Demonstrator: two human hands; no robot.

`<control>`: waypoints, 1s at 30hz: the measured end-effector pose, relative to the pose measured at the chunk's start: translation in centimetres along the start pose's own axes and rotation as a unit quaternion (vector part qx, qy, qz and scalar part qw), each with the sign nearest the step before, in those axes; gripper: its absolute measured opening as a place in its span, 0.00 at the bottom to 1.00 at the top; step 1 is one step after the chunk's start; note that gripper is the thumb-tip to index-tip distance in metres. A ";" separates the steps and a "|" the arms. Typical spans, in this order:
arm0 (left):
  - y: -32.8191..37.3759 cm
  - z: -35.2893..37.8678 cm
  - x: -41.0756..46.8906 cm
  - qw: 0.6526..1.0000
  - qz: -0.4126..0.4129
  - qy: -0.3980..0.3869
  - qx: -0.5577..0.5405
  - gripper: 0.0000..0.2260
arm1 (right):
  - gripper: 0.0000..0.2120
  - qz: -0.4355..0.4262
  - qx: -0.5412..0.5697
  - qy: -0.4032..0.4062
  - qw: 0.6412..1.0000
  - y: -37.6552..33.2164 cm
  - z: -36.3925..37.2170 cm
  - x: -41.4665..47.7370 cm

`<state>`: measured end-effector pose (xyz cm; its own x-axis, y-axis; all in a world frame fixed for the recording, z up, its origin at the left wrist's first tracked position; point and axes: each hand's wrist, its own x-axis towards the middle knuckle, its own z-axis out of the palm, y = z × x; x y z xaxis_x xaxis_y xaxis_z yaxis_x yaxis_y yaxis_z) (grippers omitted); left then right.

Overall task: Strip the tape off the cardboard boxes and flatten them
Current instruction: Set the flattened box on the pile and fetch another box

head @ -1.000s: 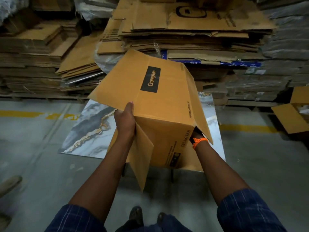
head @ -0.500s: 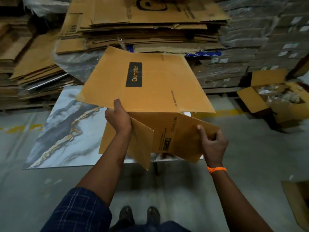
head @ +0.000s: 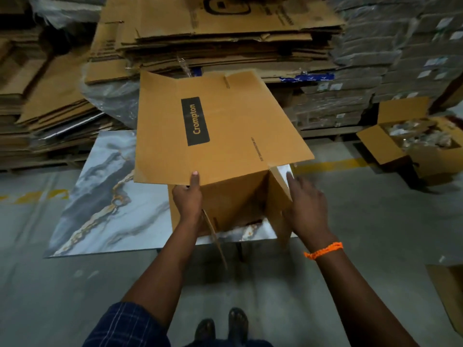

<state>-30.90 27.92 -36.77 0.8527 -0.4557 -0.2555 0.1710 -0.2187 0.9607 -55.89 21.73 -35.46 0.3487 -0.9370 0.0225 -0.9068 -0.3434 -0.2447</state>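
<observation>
Head view: my left hand (head: pixel 187 199) pinches the tan Crompton-labelled cardboard box (head: pixel 225 126); my right hand (head: pixel 307 204) hovers straight-fingered beside it.

Ochre-tan all over the cardboard box (head: pixel 225 126), broken by a black label (head: pixel 195 121) lettered in gold. Marbled white and pale blue-grey on the tabletop (head: pixel 105 196), swirled with dark grey and veined in gold. Bright orange for the wristband (head: pixel 323 250). Dark navy with a fine pale check on the sleeve (head: pixel 125 326). Duller brown across the stack of flattened cardboard (head: pixel 225 46), with black print, and a blue strip (head: pixel 307 77) patterned in white. Grey floor (head: pixel 375 221) crossed by a yellow line (head: pixel 333 164)
</observation>
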 end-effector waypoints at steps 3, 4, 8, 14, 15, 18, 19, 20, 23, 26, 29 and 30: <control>-1.0 -0.3 -0.1 1.000 -0.006 -0.011 -0.006 0.11 | 0.39 0.019 0.176 -0.143 0.974 -0.6 -2.8 1.6; -1.1 -0.4 -0.1 1.000 -0.010 -0.012 -0.007 0.11 | 0.43 0.030 0.196 -0.084 0.977 -1.3 -3.4 1.9; -1.5 -1.0 0.4 0.997 -0.061 -0.024 -0.048 0.14 | 0.44 -0.053 0.046 0.034 0.997 -6.0 -0.6 4.1; -2.2 -3.8 2.0 0.995 -0.064 -0.052 -0.046 0.14 | 0.43 -0.101 -0.031 -0.024 0.994 -8.8 5.9 8.0; -2.0 -4.4 2.4 0.996 -0.062 -0.054 -0.039 0.13 | 0.44 -0.115 -0.041 -0.034 0.992 -9.0 6.1 8.4; -1.3 -5.6 2.2 0.992 -0.082 -0.097 -0.017 0.15 | 0.47 -0.141 -0.056 -0.025 0.988 -9.9 6.4 7.8; -1.5 -5.8 1.6 0.990 -0.094 -0.106 -0.013 0.16 | 0.47 -0.144 -0.056 -0.011 0.988 -10.1 6.6 7.0; -1.9 -6.0 0.9 0.989 -0.104 -0.106 -0.015 0.16 | 0.47 -0.150 -0.059 0.004 0.987 -10.3 6.7 6.0; -3.1 -6.8 -1.5 0.988 -0.127 -0.071 -0.053 0.15 | 0.46 -0.177 -0.061 0.023 0.982 -10.5 7.2 3.7; -2.8 -7.7 -3.1 0.989 -0.136 -0.007 -0.064 0.12 | 0.45 -0.215 -0.045 0.027 0.975 -10.8 7.3 3.4; -2.9 -9.2 -3.6 0.987 -0.140 0.009 -0.074 0.14 | 0.44 -0.250 -0.041 0.015 0.967 -11.9 7.6 3.2; -3.3 -9.7 -3.1 0.987 -0.136 0.009 -0.084 0.15 | 0.42 -0.259 -0.042 0.016 0.965 -12.5 8.0 3.1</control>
<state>-29.31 38.43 -38.05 0.7717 -0.3842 -0.5068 0.4737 -0.1844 0.8612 -41.59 23.67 -40.08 0.7535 -0.6399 0.1512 -0.6299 -0.7684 -0.1129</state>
